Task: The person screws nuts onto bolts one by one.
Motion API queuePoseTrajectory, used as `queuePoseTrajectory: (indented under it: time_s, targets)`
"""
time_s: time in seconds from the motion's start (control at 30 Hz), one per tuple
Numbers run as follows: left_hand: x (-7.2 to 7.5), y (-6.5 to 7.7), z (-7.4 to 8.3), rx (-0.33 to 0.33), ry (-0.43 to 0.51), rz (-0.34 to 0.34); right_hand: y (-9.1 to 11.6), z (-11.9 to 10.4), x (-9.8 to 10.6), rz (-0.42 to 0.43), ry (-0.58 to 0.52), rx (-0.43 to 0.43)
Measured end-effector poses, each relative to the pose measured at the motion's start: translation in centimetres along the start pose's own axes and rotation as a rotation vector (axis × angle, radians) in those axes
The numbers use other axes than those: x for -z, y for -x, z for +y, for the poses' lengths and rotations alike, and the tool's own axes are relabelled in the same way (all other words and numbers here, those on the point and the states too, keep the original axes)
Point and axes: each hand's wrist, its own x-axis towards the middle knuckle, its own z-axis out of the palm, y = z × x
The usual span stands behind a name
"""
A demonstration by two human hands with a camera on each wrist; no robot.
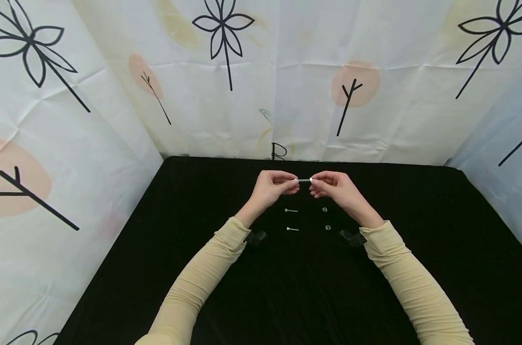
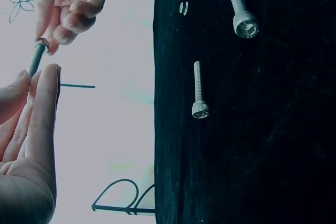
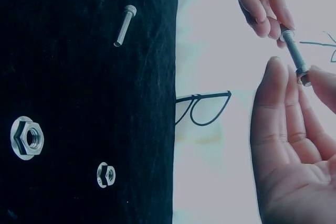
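Above the far part of the black table, my left hand (image 1: 275,188) pinches the head end of a metal bolt (image 3: 295,51). Facing it, my right hand (image 1: 336,189) holds a flanged nut (image 3: 303,77) between thumb and fingers, at the threaded end of that bolt. The nut sits on the bolt's tip; how far it is threaded I cannot tell. Below the hands lie two loose socket head bolts, a farther bolt (image 1: 291,210) and a nearer bolt (image 1: 292,229). To their right rest two loose flanged nuts, a farther nut (image 1: 324,209) and a nearer nut (image 1: 327,227).
A black cloth (image 1: 287,287) covers the table. White curtains (image 1: 304,110) printed with flowers and twigs stand behind it and at both sides. Dark straps with camera mounts (image 1: 352,238) sit on both wrists, beside the cream sleeves.
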Motion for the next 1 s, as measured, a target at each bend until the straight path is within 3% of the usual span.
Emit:
queuePoseTrajectory:
  time_s: [0.1,0.33,0.57,0.8,1.0]
  targets:
    - [0.04,0.07,0.12,0.001,0.0,0.005,-0.07,-0.14,-0.03,-0.005,-0.002,-0.018]
    - [0.04,0.1,0.17,-0.005,0.004,0.002,-0.15,-0.14,0.12,-0.021,-0.016,0.028]
    - [0.06,0.08,0.06,-0.001,0.003,0.004,-0.08,-0.36,0.19,-0.037,0.017,-0.021]
    - [0.02,0.02,0.01,0.005,0.005,-0.004,-0.26,-0.14,0.41,-0.061,-0.004,0.021]
    - [0.01,-0.13,-0.05,-0.006,-0.002,-0.003,-0.54,0.05,0.2,-0.038,0.03,-0.019]
